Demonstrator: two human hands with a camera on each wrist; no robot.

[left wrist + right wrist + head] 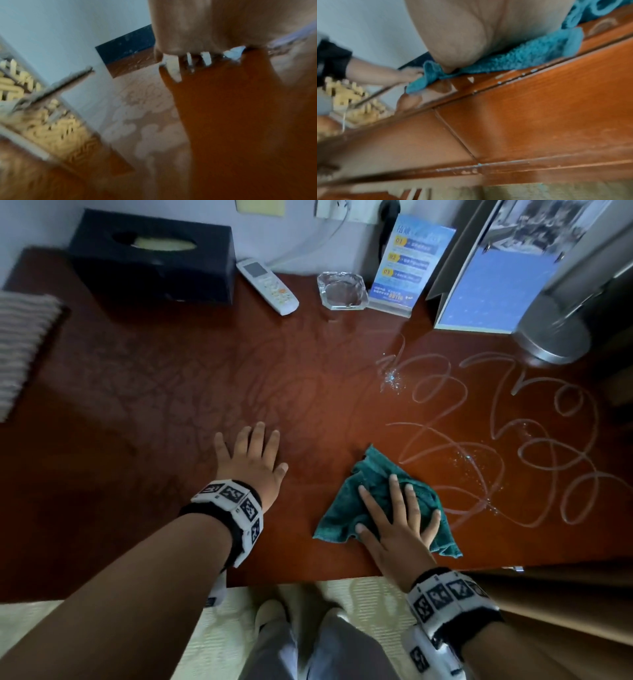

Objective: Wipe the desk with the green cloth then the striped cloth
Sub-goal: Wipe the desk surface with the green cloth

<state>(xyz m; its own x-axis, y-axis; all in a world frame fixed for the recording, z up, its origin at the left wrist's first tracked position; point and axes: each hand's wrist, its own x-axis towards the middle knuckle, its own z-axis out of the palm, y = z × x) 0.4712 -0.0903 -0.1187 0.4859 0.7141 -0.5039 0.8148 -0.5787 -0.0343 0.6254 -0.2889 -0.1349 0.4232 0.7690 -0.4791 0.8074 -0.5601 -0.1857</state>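
Note:
The green cloth (346, 508) lies crumpled on the reddish wooden desk (308, 392) near its front edge. My right hand (397, 518) presses flat on it with fingers spread; in the right wrist view the palm covers the green cloth (530, 56). My left hand (251, 455) rests flat on the bare desk to the cloth's left, fingers straight. The striped cloth (20, 344) lies folded at the desk's far left edge. Looping wet streaks and droplets (496, 440) cover the right part of the desk.
Along the back stand a dark tissue box (150, 258), a white remote (267, 285), a glass ashtray (340, 290), a blue sign holder (407, 265), a desk calendar (496, 278) and a metal lamp base (555, 333). My legs show below the front edge.

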